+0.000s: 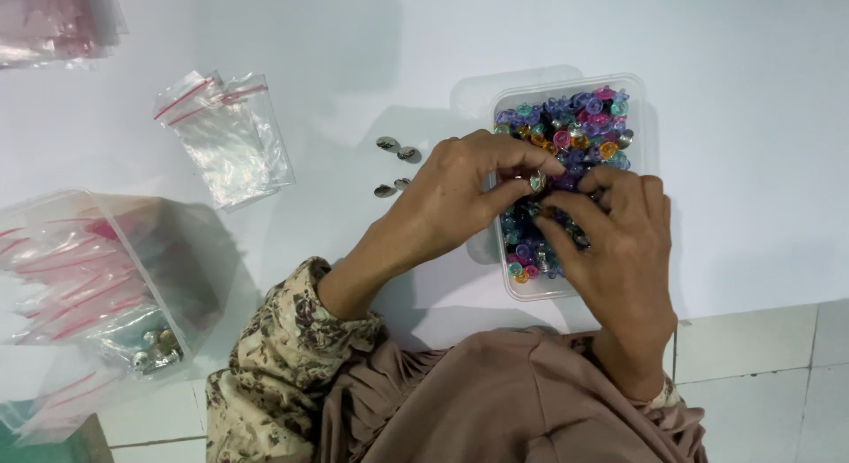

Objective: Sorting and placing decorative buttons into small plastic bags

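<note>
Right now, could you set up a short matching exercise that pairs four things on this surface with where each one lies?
Things:
1. clear box of coloured beads
2. four small silver pieces
3. two zip bags with red strips
4. small silver piece

Places:
A. pinched in the left hand
B. loose on the white surface, left of the box
C. under both hands, the right hand reaching in
D. lying flat, further left of the silver pieces

Pairs: 1-C, 2-B, 3-D, 4-A
</note>
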